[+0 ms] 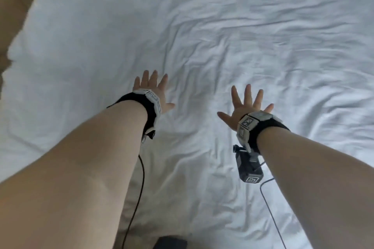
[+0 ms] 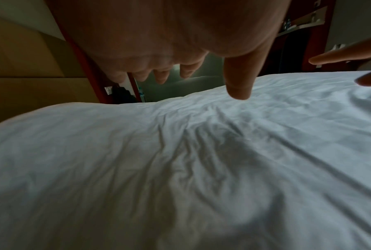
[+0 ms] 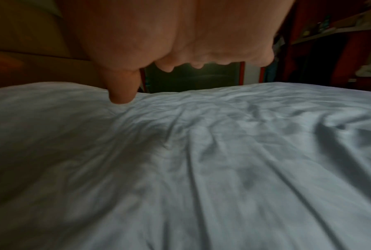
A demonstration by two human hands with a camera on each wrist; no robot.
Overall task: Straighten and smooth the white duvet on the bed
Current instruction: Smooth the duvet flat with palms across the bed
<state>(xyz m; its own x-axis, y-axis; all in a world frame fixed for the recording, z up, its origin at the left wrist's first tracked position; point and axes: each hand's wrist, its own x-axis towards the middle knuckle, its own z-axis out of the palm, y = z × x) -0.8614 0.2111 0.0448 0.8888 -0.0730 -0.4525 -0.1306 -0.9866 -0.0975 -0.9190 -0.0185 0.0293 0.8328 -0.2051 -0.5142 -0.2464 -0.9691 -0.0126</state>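
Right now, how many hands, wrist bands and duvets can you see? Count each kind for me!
Hands: 2, the left hand and the right hand, both spread open.
Wrist bands: 2, the left band and the right band.
White duvet: 1.
Total: 5.

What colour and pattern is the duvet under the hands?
Plain white, no print, only creases: the duvet shows best in the head view.

one white duvet [image 1: 202,36], two hands, two wrist cameras
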